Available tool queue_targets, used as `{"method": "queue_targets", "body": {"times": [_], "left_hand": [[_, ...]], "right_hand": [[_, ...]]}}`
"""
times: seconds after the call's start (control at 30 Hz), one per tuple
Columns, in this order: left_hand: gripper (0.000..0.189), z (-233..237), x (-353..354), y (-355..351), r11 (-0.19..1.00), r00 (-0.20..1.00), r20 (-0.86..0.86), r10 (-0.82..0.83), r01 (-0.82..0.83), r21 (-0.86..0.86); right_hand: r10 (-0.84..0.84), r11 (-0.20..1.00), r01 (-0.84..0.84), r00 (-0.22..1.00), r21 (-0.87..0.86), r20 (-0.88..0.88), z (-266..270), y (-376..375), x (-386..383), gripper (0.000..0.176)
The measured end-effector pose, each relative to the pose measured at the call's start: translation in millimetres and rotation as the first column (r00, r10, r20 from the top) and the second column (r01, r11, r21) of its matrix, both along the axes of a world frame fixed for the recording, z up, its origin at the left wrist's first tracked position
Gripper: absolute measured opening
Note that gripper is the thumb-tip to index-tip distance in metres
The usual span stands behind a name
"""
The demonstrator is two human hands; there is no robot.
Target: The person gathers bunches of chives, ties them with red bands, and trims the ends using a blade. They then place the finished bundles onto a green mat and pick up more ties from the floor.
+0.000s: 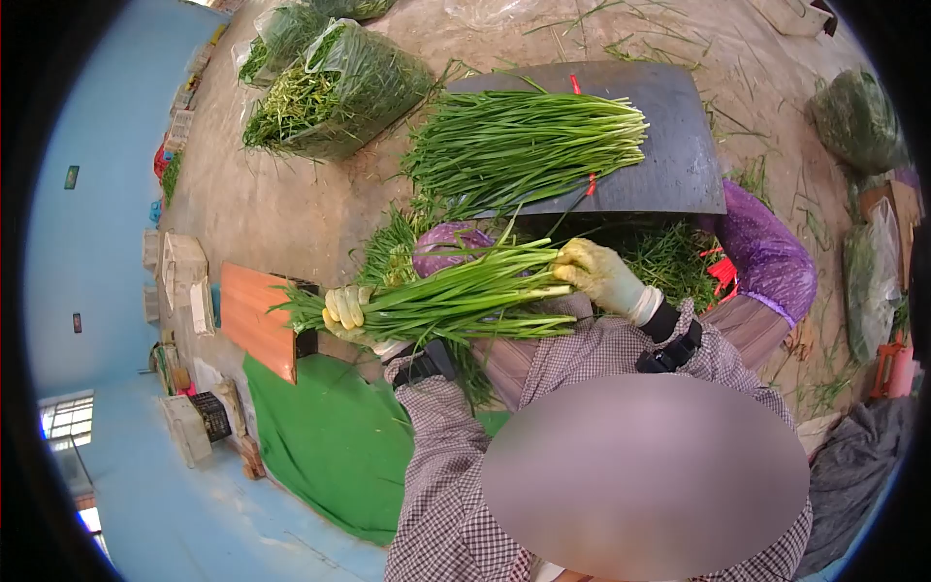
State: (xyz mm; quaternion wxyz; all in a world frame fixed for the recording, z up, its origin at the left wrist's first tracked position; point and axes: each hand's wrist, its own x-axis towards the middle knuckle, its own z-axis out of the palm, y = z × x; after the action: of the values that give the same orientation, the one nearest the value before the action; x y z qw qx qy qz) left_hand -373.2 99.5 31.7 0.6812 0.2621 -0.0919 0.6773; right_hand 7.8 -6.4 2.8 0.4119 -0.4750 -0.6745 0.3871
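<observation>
A loose bunch of garlic chives [456, 303] lies across my lap, its pale stem ends pointing right. My gloved left hand [347, 310] is closed around the leafy end of this bunch. At the stem end, my gloved right hand [593, 274] pinches the pale tip of a stalk between thumb and fingers. Just beyond my hands, a larger pile of garlic chives [524, 145] rests on a dark curved board [679, 145]. Red ties [591, 184] show at the pile's near and far edges.
Clear bags stuffed with greens [364, 92] stand at the upper left, another bag [858, 118] at the right. Loose leaves [669, 257] lie under the board. An orange-brown panel [257, 320] and a green cloth [325, 436] are to my left. Red strips [720, 272] hang near my right knee.
</observation>
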Motion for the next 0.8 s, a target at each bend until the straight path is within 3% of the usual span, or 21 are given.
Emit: {"method": "queue_targets", "body": {"times": [0.1, 0.13, 0.23, 0.27, 0.3, 0.37, 0.43, 0.47, 0.5, 0.53, 0.57, 0.63, 0.7, 0.73, 0.77, 0.8], "left_hand": [[0.024, -5, 6, -3, 0.999, 0.995, 0.095, 0.010, -0.013, 0.031], [0.024, -6, 5, -2, 0.999, 0.996, 0.084, -0.013, 0.008, 0.052], [0.024, -3, 2, 4, 0.989, 0.995, 0.031, -0.090, 0.086, 0.118], [0.024, 0, 3, 7, 0.983, 0.993, 0.002, -0.116, 0.114, 0.145], [0.024, 5, 4, 9, 0.975, 0.990, -0.027, -0.138, 0.140, 0.171], [0.024, 14, 12, 5, 0.968, 0.989, 0.015, -0.146, 0.140, 0.207], [0.024, 15, 10, -1, 0.970, 0.991, 0.043, -0.127, 0.115, 0.216], [0.024, 14, 6, -5, 0.973, 0.993, 0.051, -0.108, 0.095, 0.210], [0.024, 12, 2, -8, 0.976, 0.994, 0.059, -0.090, 0.076, 0.205], [0.024, 5, -5, -8, 0.973, 0.994, 0.068, -0.083, 0.066, 0.221], [0.023, -1, -10, -8, 0.973, 0.995, 0.066, -0.081, 0.064, 0.223], [0.023, -7, -12, -8, 0.973, 0.995, 0.062, -0.084, 0.068, 0.221], [0.023, -12, -9, -8, 0.972, 0.995, 0.058, -0.086, 0.071, 0.225], [0.023, -13, -6, -8, 0.974, 0.995, 0.055, -0.083, 0.070, 0.218], [0.023, -13, -2, -9, 0.975, 0.995, 0.056, -0.081, 0.068, 0.211], [0.023, -12, 1, -10, 0.977, 0.995, 0.056, -0.082, 0.069, 0.203]], "right_hand": [[-0.312, 0.947, 0.294, 0.938, -0.134, -0.150, 12, 6, 19, 0.020], [-0.301, 0.953, 0.293, 0.941, -0.072, -0.152, 17, 12, 21, 0.018], [0.012, 1.000, -0.015, 0.984, -0.015, -0.178, 35, 25, -2, 0.017], [0.107, 0.994, -0.107, 0.992, -0.002, -0.066, 27, 28, -9, 0.017], [0.063, 0.995, -0.065, 0.998, -0.072, -0.031, 15, 29, -22, 0.023], [-0.078, 0.980, 0.044, 0.982, 0.192, 0.173, 1, 27, -27, 0.021], [-0.253, 0.964, 0.191, 0.870, 0.184, 0.423, -1, 20, -17, 0.019], [-0.305, 0.945, 0.183, 0.786, 0.270, 0.538, -14, 14, -3, 0.018], [-0.286, 0.958, 0.194, 0.730, 0.213, 0.620, -27, 6, 13, 0.018], [-0.090, 0.992, 0.128, 0.573, 0.019, 0.815, -38, -5, 31, 0.018], [0.137, 0.940, 0.201, 0.514, -0.274, 0.847, -47, -10, 44, 0.025], [0.221, 0.896, 0.240, 0.490, -0.374, 0.843, -33, -13, 55, 0.043], [-0.152, 0.986, 0.161, 0.749, 0.046, 0.645, -24, 4, 42, 0.065], [-0.041, 0.998, 0.055, 0.829, -0.008, 0.557, -14, 22, 32, 0.082], [-0.043, 0.989, -0.038, 0.856, 0.144, 0.516, -19, 35, 16, 0.084], [0.009, 0.986, -0.100, 0.832, 0.135, 0.554, -18, 48, -4, 0.083]]}}
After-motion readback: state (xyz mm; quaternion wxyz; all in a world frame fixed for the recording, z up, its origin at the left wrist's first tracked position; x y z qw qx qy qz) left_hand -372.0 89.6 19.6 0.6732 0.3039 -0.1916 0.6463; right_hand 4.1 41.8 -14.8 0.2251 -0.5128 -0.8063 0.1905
